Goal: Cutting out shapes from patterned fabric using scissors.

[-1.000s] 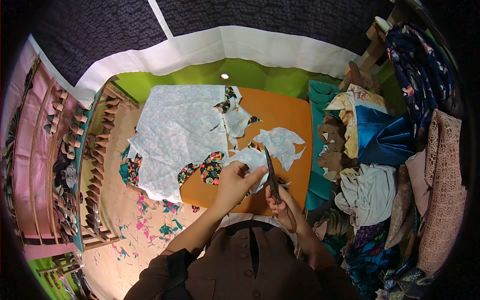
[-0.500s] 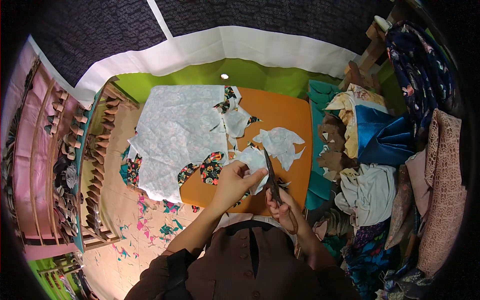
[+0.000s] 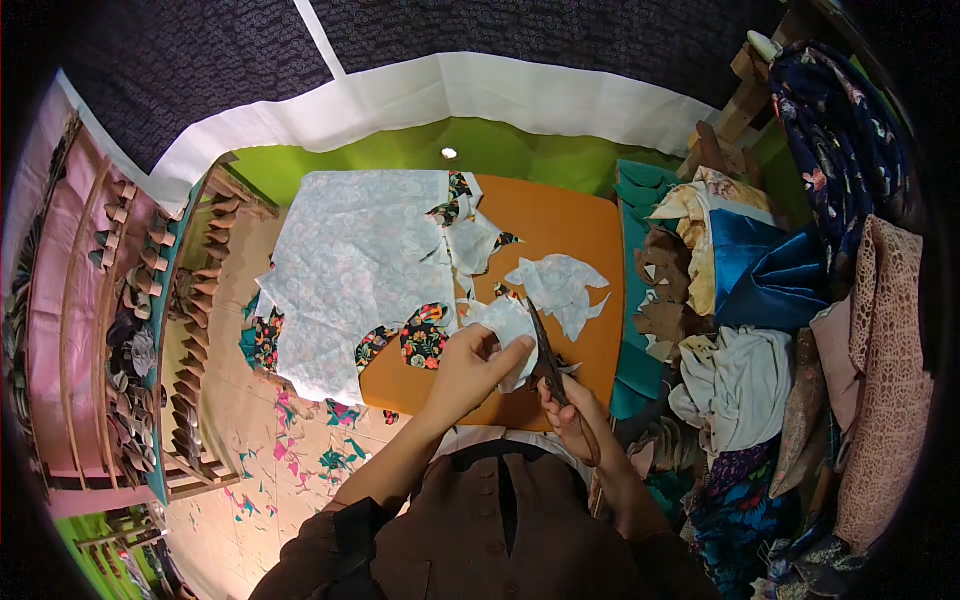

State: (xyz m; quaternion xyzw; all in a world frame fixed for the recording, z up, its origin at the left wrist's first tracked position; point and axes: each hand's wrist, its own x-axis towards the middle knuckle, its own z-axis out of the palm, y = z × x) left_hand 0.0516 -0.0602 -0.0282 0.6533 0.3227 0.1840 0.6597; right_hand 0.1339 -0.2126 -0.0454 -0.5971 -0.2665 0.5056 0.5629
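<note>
My left hand (image 3: 474,368) is closed on a small piece of pale-backed fabric (image 3: 512,322), pinched between thumb and fingers. A dark floral edge shows at its far end. My right hand (image 3: 570,412) grips dark scissors (image 3: 545,350) by the handles, blades pointing away from me along the right edge of the piece. How far the blades are apart is hard to make out. Just beyond the blades lie several pale cut pieces (image 3: 563,285). To the left spreads a large floral cloth (image 3: 350,260), pale side up, with a ragged cut right edge.
The orange-brown table (image 3: 550,215) stands before me. Teal and brown cut pieces (image 3: 668,285), blue satin (image 3: 765,270) and a white cloth (image 3: 738,390) are heaped at the right. Shelves of shoe-shaped forms (image 3: 190,370) stand at the left. Colourful scraps (image 3: 340,458) litter the floor.
The scissors and my right hand have shifted slightly. The held piece has turned a little, showing more floral print at its far end. My left hand keeps its grip.
</note>
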